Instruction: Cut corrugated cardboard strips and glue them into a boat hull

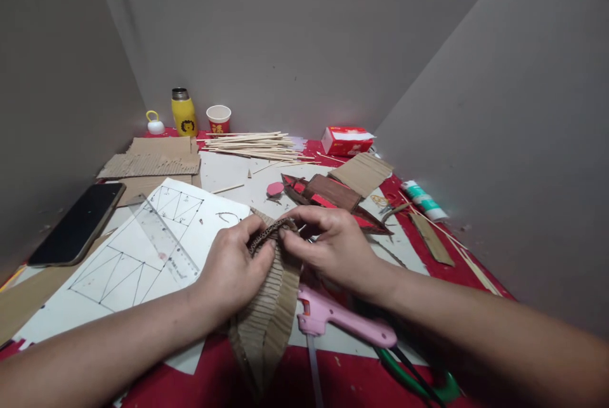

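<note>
A ribbed cardboard piece (pixel 266 306), shaped like a leaf, was held in the middle of the red table (pixel 190 382), just in front of the person. Its top edge was pinched by the left hand (pixel 233 265) and by the right hand (pixel 333 246), with the fingers of both closed on the bent strip there. The piece looked light and thin. It could likely be bent with ease and squashed if gripped too hard, so it was best held by its edges near the top. A pink glue gun (pixel 342 319) was lying just beside it, under the right wrist. A clear ruler (pixel 164 236) was lying on a drawn paper plan (pixel 118 268). A lion face was seen on the yellow bottle (pixel 184 113). Writing on the red cup (pixel 218 119) and the red box (pixel 347 140) was too small to be read.
</note>
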Tool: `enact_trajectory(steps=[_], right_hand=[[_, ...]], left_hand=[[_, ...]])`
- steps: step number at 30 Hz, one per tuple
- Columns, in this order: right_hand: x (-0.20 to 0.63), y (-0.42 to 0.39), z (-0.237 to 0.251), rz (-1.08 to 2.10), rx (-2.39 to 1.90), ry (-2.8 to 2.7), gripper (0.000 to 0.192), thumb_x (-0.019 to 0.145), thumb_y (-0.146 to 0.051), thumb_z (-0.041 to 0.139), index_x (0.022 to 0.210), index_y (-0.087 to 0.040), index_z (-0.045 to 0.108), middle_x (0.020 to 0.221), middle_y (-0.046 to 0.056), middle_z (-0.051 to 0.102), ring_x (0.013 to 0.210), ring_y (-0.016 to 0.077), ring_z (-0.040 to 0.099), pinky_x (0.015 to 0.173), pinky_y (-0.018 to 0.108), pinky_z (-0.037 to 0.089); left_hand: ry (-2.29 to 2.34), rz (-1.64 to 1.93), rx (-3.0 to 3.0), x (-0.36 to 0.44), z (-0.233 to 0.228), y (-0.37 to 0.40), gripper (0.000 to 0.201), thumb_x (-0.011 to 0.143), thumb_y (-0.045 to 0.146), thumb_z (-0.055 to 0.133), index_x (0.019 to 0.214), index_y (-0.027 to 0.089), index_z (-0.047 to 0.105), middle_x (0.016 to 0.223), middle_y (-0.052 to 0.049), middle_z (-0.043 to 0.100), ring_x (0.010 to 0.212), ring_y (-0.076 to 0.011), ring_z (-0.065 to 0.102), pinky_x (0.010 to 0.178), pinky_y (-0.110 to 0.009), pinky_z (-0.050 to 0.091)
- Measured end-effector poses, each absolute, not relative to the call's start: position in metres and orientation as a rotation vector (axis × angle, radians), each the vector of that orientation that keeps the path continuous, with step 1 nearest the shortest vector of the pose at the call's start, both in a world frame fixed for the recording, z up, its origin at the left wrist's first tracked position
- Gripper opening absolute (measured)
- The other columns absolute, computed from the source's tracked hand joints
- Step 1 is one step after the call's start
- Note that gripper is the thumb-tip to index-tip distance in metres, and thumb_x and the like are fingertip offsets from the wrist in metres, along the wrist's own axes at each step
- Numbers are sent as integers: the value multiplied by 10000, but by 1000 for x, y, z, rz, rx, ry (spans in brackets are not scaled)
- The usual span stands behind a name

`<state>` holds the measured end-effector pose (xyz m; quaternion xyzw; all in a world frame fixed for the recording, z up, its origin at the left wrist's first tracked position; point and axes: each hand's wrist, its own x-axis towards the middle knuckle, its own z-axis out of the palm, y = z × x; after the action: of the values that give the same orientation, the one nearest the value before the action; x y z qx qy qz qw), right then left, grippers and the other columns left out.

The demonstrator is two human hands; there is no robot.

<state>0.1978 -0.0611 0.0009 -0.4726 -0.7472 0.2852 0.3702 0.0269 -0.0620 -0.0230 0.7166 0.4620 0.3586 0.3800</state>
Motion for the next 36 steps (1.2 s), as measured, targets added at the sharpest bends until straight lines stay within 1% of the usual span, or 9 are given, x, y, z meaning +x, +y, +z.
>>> enact_trajectory(steps=[3,6,11,16,19,25,29,33,36], right_hand=[[199,-59,0,778,-1161,-1869,123,809,-130,556,742,-161,654,651,-34,637,596,98,562,564,183,439],[203,-61,4,762,-1140,-1864,119,816,-148,567,746,-149,663,642,-32,623,585,91,545,556,177,436],[204,-67,7,746,-1119,-1877,130,819,-106,565,765,-160,670,651,-34,645,581,88,571,528,163,435],[198,-67,3,614,-1113,-1892,130,811,-101,570,797,-143,692,711,-3,691,635,100,613,605,180,476],[198,-64,5,699,-1140,-1904,140,802,-110,548,795,-150,682,702,-4,691,633,110,626,596,187,487],[203,-64,14,730,-1203,-1985,257,749,-129,582,987,-149,676,873,34,726,722,154,666,638,231,522],[202,-63,2,595,-1163,-2029,119,817,-140,554,837,-148,671,730,25,694,644,135,628,609,228,487],[199,-58,-13,356,-1087,-2086,131,833,-140,532,795,-122,655,696,51,658,621,144,589,598,251,460],[200,-55,-11,426,-1138,-2099,138,822,-152,530,774,-130,658,667,39,648,599,146,583,579,252,453]], left_hand=[[1130,878,1743,27,-20,-61,56,843,195,556,822,195,608,739,41,610,703,-132,551,664,-243,419],[1043,885,1649,27,-15,-61,111,864,218,560,897,195,663,813,29,670,776,-142,599,712,-238,453],[948,899,1624,29,-14,-61,207,881,166,519,906,199,721,827,30,713,781,-130,620,719,-218,456],[1024,930,1648,27,-20,-58,185,839,133,538,788,170,712,738,19,688,723,-135,599,693,-233,454],[1028,956,1641,26,-21,-56,190,848,146,538,847,175,726,794,11,712,773,-143,623,743,-247,465],[1068,968,1695,25,-17,-57,201,850,165,535,887,182,731,807,6,728,780,-158,647,749,-270,477],[1090,919,1791,24,-21,-60,208,856,174,513,871,171,721,770,-8,715,750,-175,646,711,-288,480],[1142,892,1818,24,-28,-59,209,872,209,508,871,170,713,762,-18,705,736,-186,641,698,-300,478],[1133,854,1745,25,-27,-58,216,882,228,506,896,179,716,793,-19,716,774,-195,653,718,-304,487]])
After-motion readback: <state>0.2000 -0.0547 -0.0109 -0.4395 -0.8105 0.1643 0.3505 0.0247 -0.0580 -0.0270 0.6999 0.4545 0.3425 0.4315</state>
